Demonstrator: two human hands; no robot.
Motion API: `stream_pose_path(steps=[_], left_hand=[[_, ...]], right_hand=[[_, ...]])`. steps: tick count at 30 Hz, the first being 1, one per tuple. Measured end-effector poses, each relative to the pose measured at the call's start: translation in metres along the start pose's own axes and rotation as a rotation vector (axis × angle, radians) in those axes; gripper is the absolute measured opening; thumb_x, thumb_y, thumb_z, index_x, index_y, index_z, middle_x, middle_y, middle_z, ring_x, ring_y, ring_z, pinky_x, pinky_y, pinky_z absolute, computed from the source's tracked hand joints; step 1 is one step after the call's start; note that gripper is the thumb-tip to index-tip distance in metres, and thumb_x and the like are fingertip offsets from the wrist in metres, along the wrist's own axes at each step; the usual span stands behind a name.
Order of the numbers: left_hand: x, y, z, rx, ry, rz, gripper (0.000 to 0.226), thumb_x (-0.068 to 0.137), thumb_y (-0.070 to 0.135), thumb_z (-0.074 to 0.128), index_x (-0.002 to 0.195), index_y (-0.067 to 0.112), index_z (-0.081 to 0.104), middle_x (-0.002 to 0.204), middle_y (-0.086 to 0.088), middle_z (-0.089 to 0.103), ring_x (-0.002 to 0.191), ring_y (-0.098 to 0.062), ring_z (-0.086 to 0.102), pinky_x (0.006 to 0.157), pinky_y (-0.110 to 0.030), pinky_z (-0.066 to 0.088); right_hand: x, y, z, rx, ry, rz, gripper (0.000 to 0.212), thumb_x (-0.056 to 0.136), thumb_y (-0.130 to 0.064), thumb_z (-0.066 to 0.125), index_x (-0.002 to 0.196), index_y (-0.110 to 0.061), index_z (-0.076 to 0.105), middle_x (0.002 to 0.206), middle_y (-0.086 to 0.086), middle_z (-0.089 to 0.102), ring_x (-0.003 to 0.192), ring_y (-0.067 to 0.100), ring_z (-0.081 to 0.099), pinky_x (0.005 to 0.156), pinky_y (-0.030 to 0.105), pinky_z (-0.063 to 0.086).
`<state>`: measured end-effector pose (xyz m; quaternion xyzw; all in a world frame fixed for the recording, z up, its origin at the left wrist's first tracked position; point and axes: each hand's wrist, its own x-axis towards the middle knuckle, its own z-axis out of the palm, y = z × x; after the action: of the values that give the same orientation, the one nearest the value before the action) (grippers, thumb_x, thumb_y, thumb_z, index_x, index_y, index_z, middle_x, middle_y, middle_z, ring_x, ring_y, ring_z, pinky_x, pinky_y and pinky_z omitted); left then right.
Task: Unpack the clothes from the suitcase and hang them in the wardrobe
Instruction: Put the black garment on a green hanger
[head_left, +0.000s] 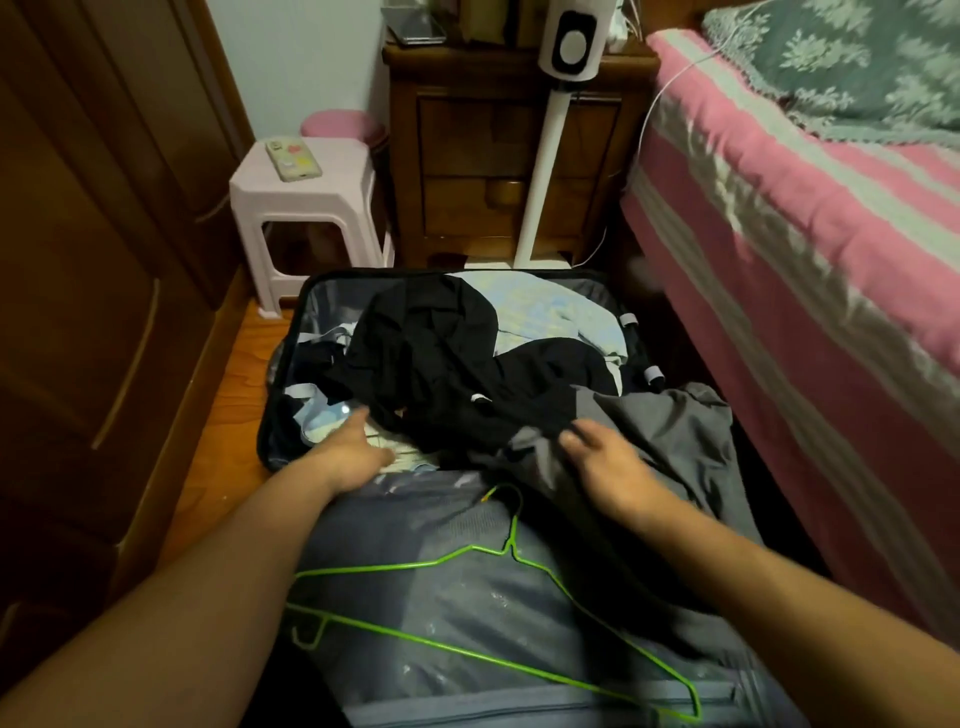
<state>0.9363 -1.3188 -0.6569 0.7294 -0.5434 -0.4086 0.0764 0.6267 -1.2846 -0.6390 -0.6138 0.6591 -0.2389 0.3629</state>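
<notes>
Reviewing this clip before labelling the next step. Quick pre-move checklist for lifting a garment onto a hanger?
1. Suitcase open, clothes reachable: ok.
2. Green hanger within reach on the near zipped half: ok.
3. Left hand free: ok, reaching in, holds nothing visible.
4. Right hand gripping the grey garment: cannot tell, fingers blurred.
5. Black garment off the grey one: not ok, overlaps it.
6. Wardrobe open: not ok, the visible door is closed.

Above suitcase (291, 332): open air at 12 o'clock — hands can drop straight in.
Near half: two green hangers (498, 623) lie across it at 6 o'clock.
9 o'clock: wardrobe (104, 260) close beside, narrow floor strip (228, 415) between.
3 o'clock: bed (779, 260) close beside the suitcase.
11 to 12 o'clock: stool (311, 208), nightstand (467, 156), fan pole (540, 182) — blocked.
</notes>
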Motion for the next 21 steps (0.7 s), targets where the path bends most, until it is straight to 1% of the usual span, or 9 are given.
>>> stream_pose_path(steps=[3,5,7,8,12,14,17,19,21], left_hand=[[0.009,-0.001,-0.005,0.043,0.114,0.152,0.102,0.086,0.027,0.078,0.16,0.04,0.011,0.165,-0.005,0.016,0.15,-0.031,0.025,0.122,-0.041,0.026],[0.011,-0.002,0.0,0.18,0.091,0.178,0.095,0.089,0.026,0.076,0.159,0.043,0.013,0.167,-0.004,0.007,0.152,-0.033,0.017,0.123,-0.043,0.023],[0.014,-0.002,0.006,0.262,0.062,0.21,0.078,0.092,0.029,0.071,0.156,0.041,0.027,0.166,-0.007,0.011,0.152,-0.033,0.016,0.123,-0.042,0.022],[0.014,0.0,0.007,0.285,0.054,0.231,0.07,0.093,0.031,0.07,0.154,0.038,0.034,0.165,-0.008,0.017,0.151,-0.032,0.019,0.123,-0.041,0.022],[0.013,0.008,0.007,0.214,-0.019,0.252,0.069,0.095,0.03,0.069,0.154,0.029,0.035,0.158,-0.008,0.037,0.142,-0.028,0.041,0.116,-0.036,0.035],[0.008,0.008,0.008,0.252,-0.092,0.235,0.068,0.096,0.031,0.067,0.155,0.029,0.034,0.158,-0.006,0.039,0.135,-0.026,0.048,0.109,-0.031,0.04],[0.002,0.007,0.008,0.329,-0.184,0.189,0.067,0.097,0.034,0.064,0.156,0.031,0.031,0.157,-0.005,0.042,0.136,-0.023,0.048,0.103,-0.023,0.036],[-0.003,0.009,0.007,0.311,-0.204,0.196,0.068,0.097,0.035,0.064,0.157,0.033,0.031,0.156,-0.004,0.043,0.138,-0.023,0.046,0.104,-0.023,0.035],[-0.005,0.01,0.006,0.25,-0.185,0.222,0.069,0.098,0.03,0.065,0.157,0.031,0.03,0.153,-0.005,0.045,0.132,-0.022,0.051,0.102,-0.023,0.038]], right_hand=[[-0.003,-0.004,-0.059,0.163,0.11,0.18,0.023,0.103,-0.016,0.049,0.101,0.0,0.066,0.102,0.013,0.066,0.096,0.019,0.056,0.08,0.031,0.038],[0.002,0.02,-0.105,-0.128,0.126,0.403,0.031,0.102,-0.018,0.049,0.12,0.004,0.06,0.117,0.023,0.063,0.104,0.031,0.058,0.081,0.034,0.039],[-0.004,0.042,-0.135,-0.565,0.046,0.641,0.042,0.1,-0.024,0.05,0.135,-0.001,0.048,0.132,0.025,0.052,0.117,0.041,0.054,0.094,0.043,0.045],[-0.008,0.047,-0.138,-0.716,0.013,0.656,0.045,0.099,-0.025,0.051,0.137,-0.003,0.043,0.136,0.024,0.047,0.121,0.043,0.049,0.098,0.048,0.045],[-0.008,0.04,-0.093,-0.773,0.095,0.194,0.041,0.094,-0.019,0.052,0.133,-0.008,0.046,0.133,0.019,0.043,0.124,0.043,0.044,0.101,0.048,0.041],[-0.005,0.03,-0.054,-0.745,-0.038,-0.043,0.063,0.087,-0.024,0.06,0.145,-0.012,0.04,0.145,0.018,0.035,0.135,0.043,0.036,0.111,0.045,0.034],[-0.004,0.021,-0.004,-0.864,-0.344,-0.094,0.108,0.077,-0.053,0.073,0.159,-0.034,0.005,0.166,0.005,-0.006,0.151,0.038,-0.001,0.121,0.055,0.011],[-0.002,0.024,0.013,-0.927,-0.379,-0.041,0.098,0.08,-0.058,0.071,0.157,-0.04,0.013,0.166,0.001,-0.011,0.151,0.039,-0.009,0.118,0.064,0.005],[0.002,0.024,0.018,-0.925,-0.3,-0.002,0.056,0.092,-0.042,0.06,0.144,-0.035,0.043,0.163,0.006,0.015,0.15,0.04,0.009,0.116,0.067,0.012]])
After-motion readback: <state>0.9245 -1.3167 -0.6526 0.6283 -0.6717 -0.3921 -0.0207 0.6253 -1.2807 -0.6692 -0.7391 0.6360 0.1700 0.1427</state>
